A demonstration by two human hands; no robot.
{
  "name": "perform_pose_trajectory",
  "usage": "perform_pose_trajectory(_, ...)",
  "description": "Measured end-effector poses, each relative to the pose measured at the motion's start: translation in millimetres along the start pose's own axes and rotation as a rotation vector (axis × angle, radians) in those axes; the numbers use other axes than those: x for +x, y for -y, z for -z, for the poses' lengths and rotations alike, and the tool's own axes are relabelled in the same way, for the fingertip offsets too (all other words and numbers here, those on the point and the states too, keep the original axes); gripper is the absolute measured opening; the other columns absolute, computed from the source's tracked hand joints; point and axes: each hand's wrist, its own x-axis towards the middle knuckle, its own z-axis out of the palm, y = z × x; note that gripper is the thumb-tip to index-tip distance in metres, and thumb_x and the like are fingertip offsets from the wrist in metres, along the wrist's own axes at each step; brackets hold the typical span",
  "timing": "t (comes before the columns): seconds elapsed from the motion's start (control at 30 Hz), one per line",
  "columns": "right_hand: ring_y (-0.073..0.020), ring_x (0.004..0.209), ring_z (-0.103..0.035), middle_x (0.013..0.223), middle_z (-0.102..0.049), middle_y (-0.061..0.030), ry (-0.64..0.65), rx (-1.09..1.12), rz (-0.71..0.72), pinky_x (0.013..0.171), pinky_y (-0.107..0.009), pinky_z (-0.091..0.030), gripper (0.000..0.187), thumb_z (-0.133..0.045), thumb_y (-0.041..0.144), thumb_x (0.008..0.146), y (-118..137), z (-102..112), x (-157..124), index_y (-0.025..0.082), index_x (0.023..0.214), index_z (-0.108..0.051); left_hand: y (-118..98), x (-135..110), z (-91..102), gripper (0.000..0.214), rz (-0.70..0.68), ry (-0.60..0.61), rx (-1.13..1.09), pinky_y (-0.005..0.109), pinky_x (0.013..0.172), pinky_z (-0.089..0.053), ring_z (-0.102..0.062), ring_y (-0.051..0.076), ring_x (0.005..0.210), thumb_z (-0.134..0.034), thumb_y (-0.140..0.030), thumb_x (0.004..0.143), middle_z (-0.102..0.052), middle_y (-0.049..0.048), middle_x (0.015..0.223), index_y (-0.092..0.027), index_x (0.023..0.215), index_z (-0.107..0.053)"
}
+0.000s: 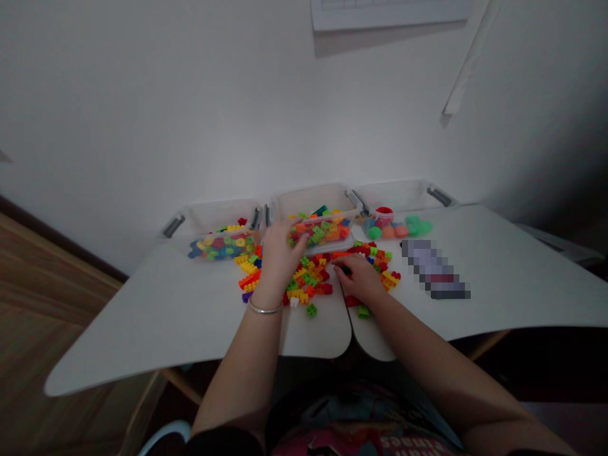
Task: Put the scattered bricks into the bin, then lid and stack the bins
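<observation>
Loose plastic building bricks (308,282) lie in a spread heap on the white desk (180,304), mostly red, orange, yellow and green; the right hand (358,280) rests on the heap's right side, half closed, fingertips on a dark piece (346,270); cannot tell if it's gripped; the left hand (280,258) sits over the heap's far side, fingers angled down onto the near corner of a clear plastic tub (323,235) full of bricks; cannot tell if it's holding the tub; a second clear tub (223,246) of bricks sits left of that one, near the heap; a small red-capped container (383,218) and green and orange balls (394,229) sit to the right; white bins with grey handles (308,199) line the back edge; a pixelated object (434,269) lies on the desk, right of the heap.
</observation>
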Motion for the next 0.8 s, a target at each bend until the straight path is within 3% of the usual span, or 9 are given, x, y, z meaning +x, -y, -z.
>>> perform_pose_trajectory(0.13, -0.0228, 0.093, -0.063, 0.098, -0.073, -0.0066, 0.013, -0.009, 0.015, 0.087, -0.038, -0.048, 0.020, -0.055, 0.023, 0.086, 2, 2, 0, 0.019, 0.099, -0.070, -11, -32, -3.2, 0.022, -0.059, 0.104, 0.161, 0.045, 0.097, -0.041, -0.057, 0.027, 0.107, -0.064, -0.028, 0.083, -0.068, 0.0057, 0.110, -0.026, 0.104, -0.070)
perform_pose_trajectory(0.27, -0.0223, 0.093, -0.063, 0.097, -0.072, -0.0067, 0.018, -0.023, 0.005, 0.088, -0.037, -0.049, 0.020, -0.056, 0.022, 0.085, 5, 4, 1, 0.019, 0.099, -0.071, -10, -53, -10.3, 0.022, -0.134, 0.426, 0.141, 0.040, 0.087, -0.045, -0.058, 0.024, 0.096, -0.066, -0.033, 0.083, -0.069, 0.0052, 0.102, -0.025, 0.103, -0.072)
perform_pose_trajectory(0.37, -0.0219, 0.094, -0.063, 0.098, -0.072, -0.0070, 0.011, -0.019, -0.009, 0.089, -0.037, -0.048, 0.020, -0.057, 0.021, 0.085, 5, 3, 1, 0.018, 0.100, -0.070, -6, -63, -19.3, 0.025, -0.152, 0.555, 0.121, 0.042, 0.089, -0.044, -0.058, 0.025, 0.096, -0.069, -0.039, 0.081, -0.069, 0.0042, 0.103, -0.026, 0.102, -0.072)
perform_pose_trajectory(0.5, -0.0225, 0.094, -0.063, 0.097, -0.073, -0.0070, 0.012, -0.021, -0.016, 0.089, -0.037, -0.048, 0.021, -0.057, 0.022, 0.086, 3, 1, 0, 0.018, 0.101, -0.070, -2, -68, -27.6, 0.030, -0.223, 0.602, 0.116, 0.043, 0.091, -0.042, -0.056, 0.026, 0.100, -0.072, -0.039, 0.079, -0.068, 0.0047, 0.105, -0.025, 0.105, -0.072)
perform_pose_trajectory(0.8, -0.0223, 0.093, -0.063, 0.097, -0.072, -0.0078, 0.018, -0.024, -0.005, 0.088, -0.037, -0.048, 0.021, -0.056, 0.022, 0.086, 4, 2, 1, 0.017, 0.100, -0.070, -2, -72, -33.1, 0.023, -0.275, 0.560, 0.169, 0.042, 0.089, -0.043, -0.054, 0.024, 0.096, -0.068, -0.038, 0.082, -0.065, 0.0058, 0.100, -0.023, 0.099, -0.073)
